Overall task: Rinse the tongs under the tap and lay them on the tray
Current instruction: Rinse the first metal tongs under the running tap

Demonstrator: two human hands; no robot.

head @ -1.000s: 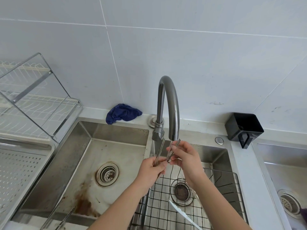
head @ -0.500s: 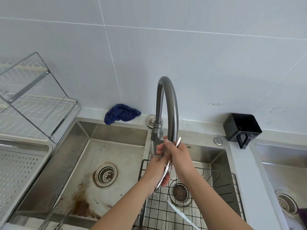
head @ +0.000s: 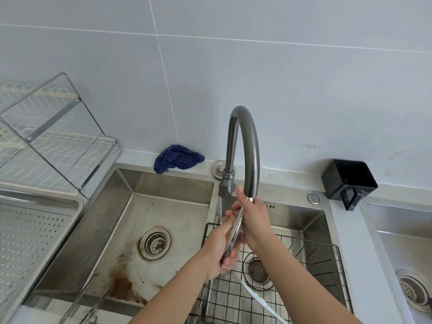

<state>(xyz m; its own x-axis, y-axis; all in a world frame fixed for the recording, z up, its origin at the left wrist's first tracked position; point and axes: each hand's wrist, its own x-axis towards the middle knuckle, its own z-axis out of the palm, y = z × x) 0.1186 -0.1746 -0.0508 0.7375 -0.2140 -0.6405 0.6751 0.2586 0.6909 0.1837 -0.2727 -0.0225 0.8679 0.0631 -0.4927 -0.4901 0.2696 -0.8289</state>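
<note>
**Tongs held beneath the tap**

The left hand [head: 218,244] wraps its grip around the lower end of the metal tongs [head: 235,230]; the right hand [head: 253,218] pinches their upper end just under the tap [head: 245,146] spout, above the wire rack [head: 315,272]. No legible writing.

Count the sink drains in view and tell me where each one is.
3. One in the left basin, rust stains beside it; one in the middle basin, under the wire rack; one in the right basin, at the frame's edge. Others may lie out of frame.

Tongs [head: 234,232] mostly hidden between hands.
</note>
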